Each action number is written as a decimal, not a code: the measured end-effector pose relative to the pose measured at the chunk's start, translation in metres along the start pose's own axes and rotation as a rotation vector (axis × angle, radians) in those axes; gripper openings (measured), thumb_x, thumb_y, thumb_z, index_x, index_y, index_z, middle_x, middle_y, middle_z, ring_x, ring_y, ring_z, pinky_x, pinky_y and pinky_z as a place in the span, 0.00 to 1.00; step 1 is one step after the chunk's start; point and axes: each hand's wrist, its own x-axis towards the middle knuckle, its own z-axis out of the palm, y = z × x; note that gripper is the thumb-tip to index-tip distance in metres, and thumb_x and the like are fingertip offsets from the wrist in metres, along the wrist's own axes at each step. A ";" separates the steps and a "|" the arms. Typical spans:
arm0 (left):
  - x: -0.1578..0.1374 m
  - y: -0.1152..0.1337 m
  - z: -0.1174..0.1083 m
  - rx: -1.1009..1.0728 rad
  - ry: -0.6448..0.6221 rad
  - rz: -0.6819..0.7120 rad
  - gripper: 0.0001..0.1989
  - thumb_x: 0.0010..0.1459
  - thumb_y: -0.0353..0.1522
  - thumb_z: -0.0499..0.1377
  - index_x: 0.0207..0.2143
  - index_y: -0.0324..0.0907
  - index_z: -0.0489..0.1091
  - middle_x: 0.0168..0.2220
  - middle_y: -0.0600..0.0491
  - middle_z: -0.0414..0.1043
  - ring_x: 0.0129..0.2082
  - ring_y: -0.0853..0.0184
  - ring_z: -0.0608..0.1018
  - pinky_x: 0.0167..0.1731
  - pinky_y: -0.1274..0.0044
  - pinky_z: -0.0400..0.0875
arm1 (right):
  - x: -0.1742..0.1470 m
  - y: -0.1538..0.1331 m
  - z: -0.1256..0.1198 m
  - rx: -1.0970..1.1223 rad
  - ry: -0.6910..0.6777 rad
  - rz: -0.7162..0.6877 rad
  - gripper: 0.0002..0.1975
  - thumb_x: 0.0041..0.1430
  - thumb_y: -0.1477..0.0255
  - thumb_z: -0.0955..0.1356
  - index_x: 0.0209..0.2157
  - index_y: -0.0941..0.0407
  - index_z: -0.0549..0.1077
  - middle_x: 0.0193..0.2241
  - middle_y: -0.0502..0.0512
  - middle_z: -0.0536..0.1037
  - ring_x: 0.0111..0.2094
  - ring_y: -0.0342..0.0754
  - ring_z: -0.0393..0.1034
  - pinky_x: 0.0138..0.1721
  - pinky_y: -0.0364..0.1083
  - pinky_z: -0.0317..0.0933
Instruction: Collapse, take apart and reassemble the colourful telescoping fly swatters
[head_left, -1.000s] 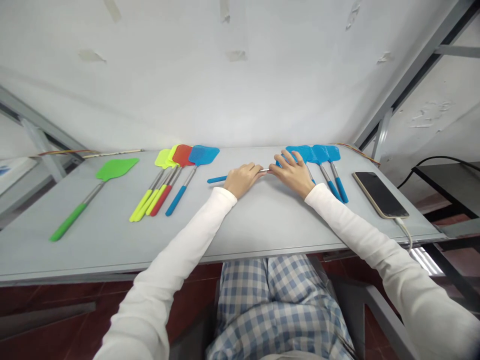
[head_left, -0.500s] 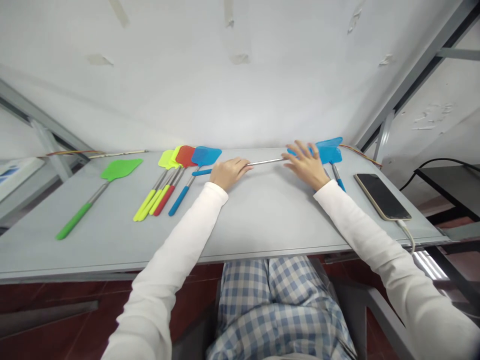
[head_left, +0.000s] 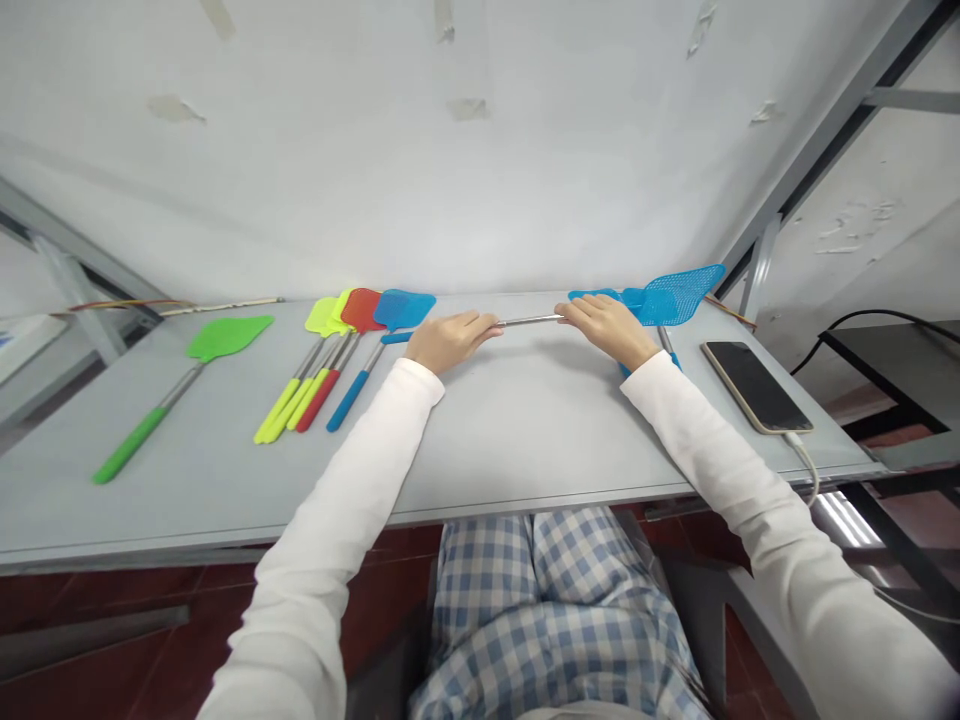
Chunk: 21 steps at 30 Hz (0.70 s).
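A blue fly swatter (head_left: 529,320) with a metal shaft is held sideways between my hands, a little above the table. My left hand (head_left: 451,340) wraps its handle end, and the blue grip tip pokes out to the left. My right hand (head_left: 609,327) is closed around the shaft near the perforated blue head, which sticks out to the right. Behind and under my right wrist lie other blue swatters (head_left: 591,295), partly covered. Just left of my left hand rests another blue swatter (head_left: 405,309), beside a red swatter (head_left: 361,310) and yellow swatters (head_left: 321,316).
On the left of the grey table (head_left: 517,440) lies a green swatter (head_left: 229,338). A phone (head_left: 756,386) with a white cable sits at the right. The white wall (head_left: 487,200) rises along the back edge, with metal frame bars (head_left: 825,140) at the sides.
My right hand has gone from spread fingers to a closed grip on the shaft. The held swatter's head now shows farther right, and less shaft is visible between my hands.
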 end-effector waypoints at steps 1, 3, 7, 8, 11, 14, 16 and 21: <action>0.001 -0.001 0.000 0.006 0.000 0.007 0.27 0.67 0.48 0.40 0.40 0.46 0.75 0.30 0.49 0.77 0.26 0.68 0.76 0.23 0.74 0.52 | 0.001 0.000 0.000 -0.006 0.004 -0.003 0.18 0.72 0.71 0.53 0.44 0.57 0.72 0.32 0.57 0.76 0.35 0.48 0.67 0.37 0.47 0.52; 0.001 -0.002 -0.001 0.009 -0.001 0.014 0.27 0.67 0.48 0.40 0.40 0.46 0.74 0.29 0.50 0.76 0.26 0.68 0.75 0.23 0.74 0.53 | 0.001 0.000 0.000 -0.008 0.011 -0.001 0.19 0.72 0.71 0.52 0.43 0.57 0.72 0.31 0.57 0.75 0.35 0.48 0.67 0.36 0.47 0.52; -0.003 -0.011 -0.002 -0.018 -0.020 -0.017 0.26 0.67 0.49 0.41 0.39 0.46 0.74 0.29 0.49 0.75 0.28 0.67 0.76 0.24 0.75 0.56 | -0.004 0.012 0.004 0.001 0.008 0.021 0.18 0.72 0.69 0.53 0.45 0.57 0.72 0.33 0.58 0.76 0.36 0.49 0.67 0.37 0.47 0.53; -0.007 -0.016 -0.003 -0.020 -0.022 -0.035 0.27 0.67 0.49 0.41 0.39 0.46 0.75 0.30 0.48 0.76 0.28 0.66 0.76 0.25 0.75 0.56 | -0.008 0.019 0.005 -0.002 0.017 0.052 0.18 0.71 0.69 0.54 0.45 0.58 0.71 0.34 0.58 0.76 0.36 0.50 0.67 0.37 0.47 0.54; -0.018 -0.035 -0.005 0.005 -0.031 -0.096 0.27 0.66 0.49 0.41 0.39 0.45 0.75 0.32 0.48 0.77 0.29 0.65 0.77 0.24 0.75 0.55 | -0.019 0.038 0.008 -0.016 0.028 0.164 0.16 0.70 0.70 0.55 0.45 0.58 0.71 0.35 0.60 0.75 0.37 0.51 0.68 0.38 0.47 0.56; -0.026 -0.049 -0.006 0.047 -0.057 -0.117 0.28 0.66 0.50 0.41 0.39 0.45 0.75 0.30 0.48 0.77 0.28 0.65 0.76 0.23 0.74 0.53 | -0.025 0.049 0.011 -0.014 -0.023 0.167 0.13 0.69 0.73 0.57 0.42 0.57 0.72 0.36 0.59 0.75 0.37 0.51 0.67 0.39 0.47 0.57; -0.027 -0.052 -0.007 0.060 -0.069 -0.119 0.27 0.66 0.49 0.41 0.39 0.46 0.75 0.31 0.48 0.77 0.29 0.65 0.76 0.23 0.74 0.53 | -0.025 0.051 0.012 -0.003 -0.044 0.157 0.12 0.68 0.74 0.58 0.42 0.57 0.72 0.36 0.59 0.75 0.38 0.52 0.67 0.40 0.47 0.57; -0.021 -0.042 -0.011 -0.021 -0.116 -0.151 0.23 0.66 0.46 0.44 0.43 0.45 0.74 0.37 0.49 0.79 0.33 0.65 0.77 0.25 0.75 0.56 | -0.025 0.051 0.014 -0.009 -0.042 0.184 0.14 0.68 0.74 0.57 0.41 0.57 0.72 0.36 0.60 0.75 0.38 0.52 0.66 0.40 0.48 0.58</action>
